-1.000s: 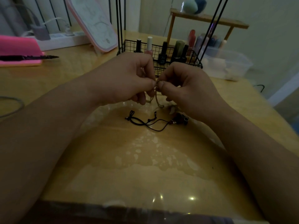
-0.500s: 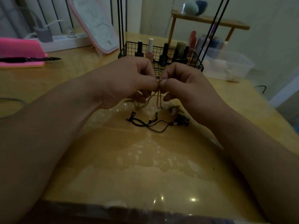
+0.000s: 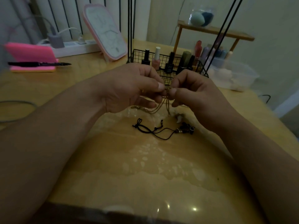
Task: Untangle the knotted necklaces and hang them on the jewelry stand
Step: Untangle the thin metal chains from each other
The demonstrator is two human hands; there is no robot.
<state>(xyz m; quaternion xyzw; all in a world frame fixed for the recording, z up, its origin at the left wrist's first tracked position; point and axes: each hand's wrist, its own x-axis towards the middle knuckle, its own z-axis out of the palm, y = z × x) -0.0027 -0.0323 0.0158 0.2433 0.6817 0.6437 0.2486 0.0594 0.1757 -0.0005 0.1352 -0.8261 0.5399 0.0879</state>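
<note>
**Both hands pinch a gold chain above the table**

A yellow wooden table (image 3: 145, 183) fills most of the head view, its glossy top blotched with pale patches. Two bare forearms reach in from the lower corners and meet over the middle of it. The left hand (image 3: 129, 88) and the right hand (image 3: 194, 92) are raised off the surface, fingers curled, thumb tips almost touching.

Just behind the hands stands a black wire stand (image 3: 137, 57), a mesh basket with thin black rods rising out of the top of the frame. A pink-framed mirror (image 3: 105, 31) leans to its left. A clear plastic tub (image 3: 234, 75) sits to its right, in front of a small wooden shelf (image 3: 215, 32). At the far left lies a pink box (image 3: 30, 54), with a white power strip (image 3: 72, 46) behind it along the wall. Nail polish bottles (image 3: 156, 60) stand upright inside the basket. A black pen (image 3: 38, 63) rests across the pink box.

A black cord necklace (image 3: 155, 131) lies loose on the table below the hands, untouched, with dark beads at its right end near the right wrist.

The gold chain (image 3: 155, 109) is the smallest thing: each hand pinches it tightly between thumb and forefinger at one shared spot, and its strands droop from there to the table under the left hand
</note>
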